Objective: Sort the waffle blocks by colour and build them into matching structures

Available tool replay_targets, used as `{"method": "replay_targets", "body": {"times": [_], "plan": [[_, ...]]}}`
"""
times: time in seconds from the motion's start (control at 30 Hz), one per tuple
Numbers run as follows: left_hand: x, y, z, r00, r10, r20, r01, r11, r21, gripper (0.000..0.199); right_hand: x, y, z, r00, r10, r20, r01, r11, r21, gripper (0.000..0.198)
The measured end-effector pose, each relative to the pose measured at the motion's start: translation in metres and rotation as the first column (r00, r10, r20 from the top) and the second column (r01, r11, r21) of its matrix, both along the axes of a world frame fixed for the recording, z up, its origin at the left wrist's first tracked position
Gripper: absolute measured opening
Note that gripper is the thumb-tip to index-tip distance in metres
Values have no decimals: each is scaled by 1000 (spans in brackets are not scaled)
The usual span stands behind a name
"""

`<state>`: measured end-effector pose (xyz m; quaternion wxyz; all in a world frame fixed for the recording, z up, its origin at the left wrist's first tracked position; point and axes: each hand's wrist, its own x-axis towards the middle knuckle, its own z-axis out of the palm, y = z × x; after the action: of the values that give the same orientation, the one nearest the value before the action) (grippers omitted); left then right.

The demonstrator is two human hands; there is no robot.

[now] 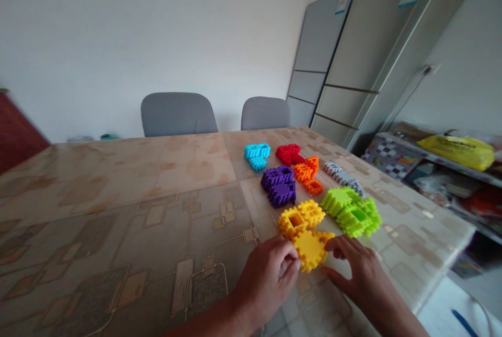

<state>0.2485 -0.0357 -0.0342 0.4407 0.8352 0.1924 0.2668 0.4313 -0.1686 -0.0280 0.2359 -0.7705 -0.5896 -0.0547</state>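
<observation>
Several yellow interlocking blocks (pixel 309 247) with toothed edges lie in a cluster near me, flat pieces and square frames among them. At their left edge, my left hand (pixel 269 274) has its fingers curled and closed against the nearest block. My right hand (pixel 363 269) is at their right side, its bent fingertips on a yellow edge and its thumb lower, near the same block. Just beyond my right hand are green blocks (pixel 351 210). Purple blocks (pixel 278 185) are stacked behind the yellow ones. The undersides of my fingers are partly hidden.
Farther back on the patterned table (pixel 188 196) lie blue blocks (pixel 257 156), red blocks (pixel 289 154), orange blocks (pixel 307 172) and a row of grey blocks (pixel 345 177). Two grey chairs (pixel 178 115) stand behind. A yellow bag (pixel 457 150) sits on a shelf at right.
</observation>
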Motion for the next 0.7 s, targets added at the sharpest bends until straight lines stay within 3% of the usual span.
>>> {"method": "replay_targets", "body": {"times": [0.13, 0.37, 0.7], "plan": [[7, 2, -1, 1000, -14, 15, 14, 1000, -11, 19, 0, 3, 2, 1000, 24, -5, -24, 998, -53, 9], [-3, 7, -8, 999, 26, -27, -25, 1000, 16, 20, 0, -1, 2, 1000, -3, -14, 3, 1000, -17, 9], [2, 4, -2, 997, 45, -65, -39, 996, 85, 20, 0, -1, 0, 1000, 3, -7, -3, 999, -40, 9]]}}
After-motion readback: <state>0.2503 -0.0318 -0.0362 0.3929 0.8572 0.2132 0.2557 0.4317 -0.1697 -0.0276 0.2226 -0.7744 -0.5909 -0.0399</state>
